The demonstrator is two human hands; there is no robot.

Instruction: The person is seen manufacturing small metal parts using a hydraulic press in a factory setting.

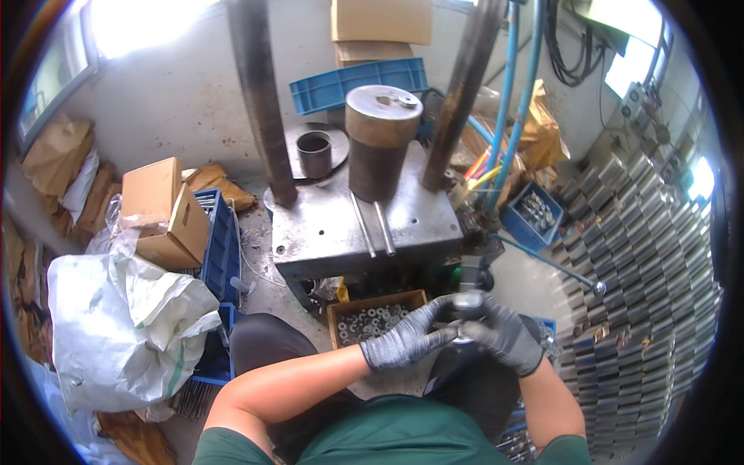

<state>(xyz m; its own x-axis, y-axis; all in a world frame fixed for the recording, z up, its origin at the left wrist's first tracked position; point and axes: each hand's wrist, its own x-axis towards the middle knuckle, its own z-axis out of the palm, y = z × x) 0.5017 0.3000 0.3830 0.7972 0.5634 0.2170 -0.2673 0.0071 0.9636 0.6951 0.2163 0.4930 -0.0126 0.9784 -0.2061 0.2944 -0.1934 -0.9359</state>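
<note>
My left hand [411, 335] and my right hand [508, 338], both in grey knit gloves, are closed on a metal part [466, 301] between them. Its shiny round top shows, and another bright bit appears beneath the fingers; the gloves hide the rest, so its exact kind is unclear. Just left of my left hand stands a shallow box [335, 328] of loose washers and rings. Ahead is a steel press table [310, 236]. On it are a thick steel cylinder [380, 155] with a small ring [408, 101] on top, two rods [384, 228], and a short metal sleeve [314, 157].
Two steel columns [263, 101] rise from the table. Stacked metal tubes [635, 271] fill the right side. A blue bin [533, 215] of metal parts stands near blue hoses [515, 108]. At left are a white sack [124, 325], a cardboard box [174, 232] and blue crates [223, 256].
</note>
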